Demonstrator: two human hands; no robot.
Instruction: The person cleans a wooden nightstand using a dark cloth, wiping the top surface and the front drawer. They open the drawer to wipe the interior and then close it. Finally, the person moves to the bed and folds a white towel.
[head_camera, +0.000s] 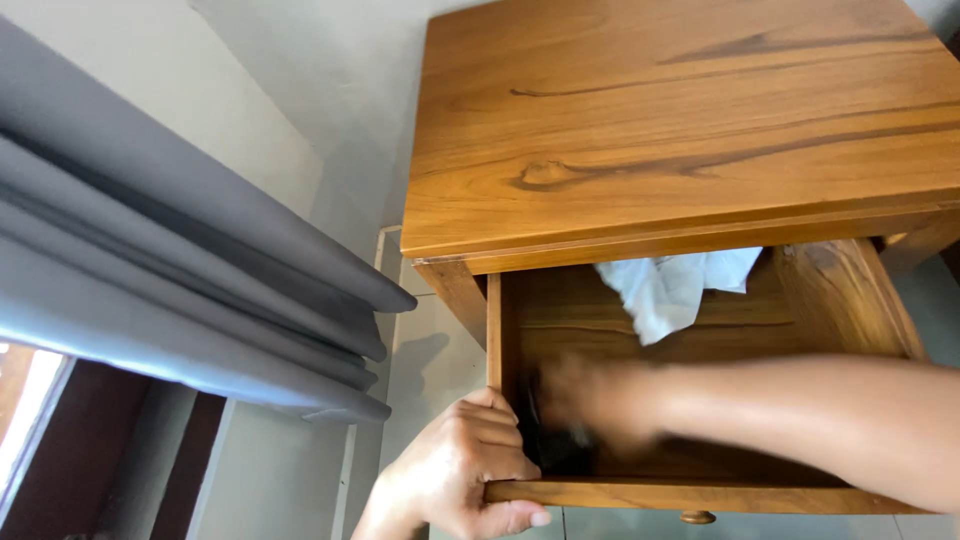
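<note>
hands (470, 470) grip and reach inside open wooden drawer (700, 495).

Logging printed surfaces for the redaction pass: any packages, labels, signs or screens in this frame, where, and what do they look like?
None in view.
Closest thing: a crumpled white sheet, paper or plastic, at the back of the open wooden drawer, no print visible.
A dark item by the blurred right hand is too smeared to identify.
</note>
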